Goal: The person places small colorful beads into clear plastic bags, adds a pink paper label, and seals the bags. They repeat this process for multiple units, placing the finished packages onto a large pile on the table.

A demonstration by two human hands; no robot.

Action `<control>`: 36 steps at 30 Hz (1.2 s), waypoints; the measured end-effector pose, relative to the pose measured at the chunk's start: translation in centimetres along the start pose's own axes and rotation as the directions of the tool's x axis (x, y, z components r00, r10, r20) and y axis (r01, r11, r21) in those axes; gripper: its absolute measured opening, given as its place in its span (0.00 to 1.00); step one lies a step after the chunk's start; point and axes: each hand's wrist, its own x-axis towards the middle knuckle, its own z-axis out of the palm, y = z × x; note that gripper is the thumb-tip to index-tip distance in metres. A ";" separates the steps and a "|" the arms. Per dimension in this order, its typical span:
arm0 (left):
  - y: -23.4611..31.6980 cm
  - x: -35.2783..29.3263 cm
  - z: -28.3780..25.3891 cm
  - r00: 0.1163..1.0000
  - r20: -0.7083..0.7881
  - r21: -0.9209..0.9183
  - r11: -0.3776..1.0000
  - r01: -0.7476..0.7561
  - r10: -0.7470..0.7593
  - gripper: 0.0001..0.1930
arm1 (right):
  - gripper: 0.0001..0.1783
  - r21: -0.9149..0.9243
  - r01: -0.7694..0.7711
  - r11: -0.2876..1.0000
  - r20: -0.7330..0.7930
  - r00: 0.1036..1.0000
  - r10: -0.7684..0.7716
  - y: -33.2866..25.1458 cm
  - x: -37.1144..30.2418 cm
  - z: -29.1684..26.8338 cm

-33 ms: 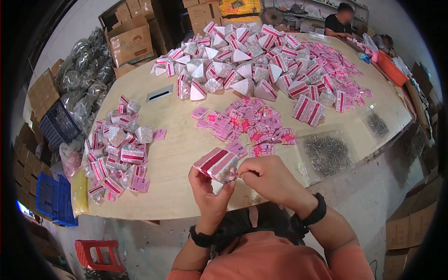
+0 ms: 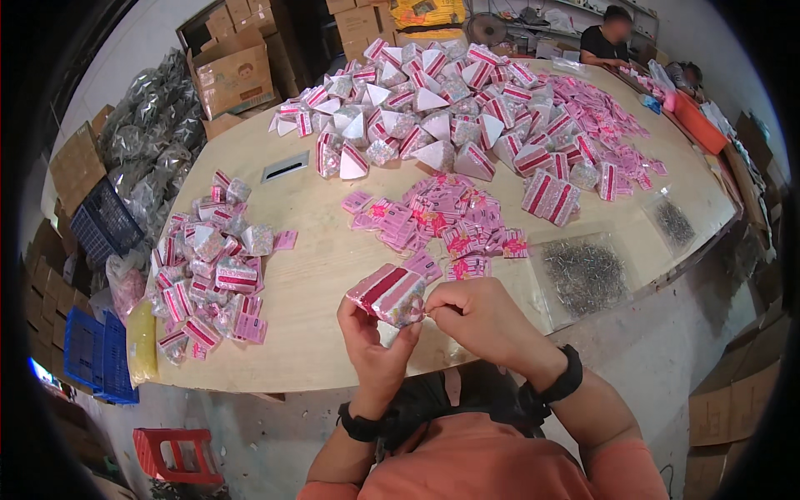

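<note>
My left hand (image 2: pixel 375 350) is closed around a cake-slice-shaped toy (image 2: pixel 385 293) with pink, white and dark red layers. The slice is tilted above the table's near edge. A pink card (image 2: pixel 423 265) shows at its far right corner. At the slice's right end, the fingers of my right hand (image 2: pixel 482 321) are pinched together. Whatever they grip is too small to make out. Just beyond both hands lies a heap of pink printed cards (image 2: pixel 454 212). To the right, a clear bag (image 2: pixel 583 275) holds many small metal pins or fasteners.
A big pile of cake slices (image 2: pixel 433 100) covers the table's far side. Another pile of slices with cards (image 2: pixel 217 267) lies left, beside a yellow bag (image 2: pixel 142 342). A second bag of small metal pieces (image 2: pixel 673 221) sits right. A person (image 2: pixel 604 46) works at the far right.
</note>
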 end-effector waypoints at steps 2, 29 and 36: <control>0.1 0.0 -0.1 1.000 0.005 0.011 1.000 0.011 -0.012 0.37 | 0.06 -0.052 0.014 0.999 0.000 1.000 -0.014 0.2 0.0 0.2; -0.5 0.0 -0.9 0.965 0.116 -0.107 0.963 0.247 -0.234 0.35 | 0.05 0.403 -0.301 0.864 0.324 0.930 0.172 0.6 0.4 -0.8; -0.4 0.2 -0.4 0.953 0.119 -0.239 0.923 0.301 -0.280 0.33 | 0.05 0.554 -0.258 0.792 0.254 0.958 0.135 1.8 0.6 -0.9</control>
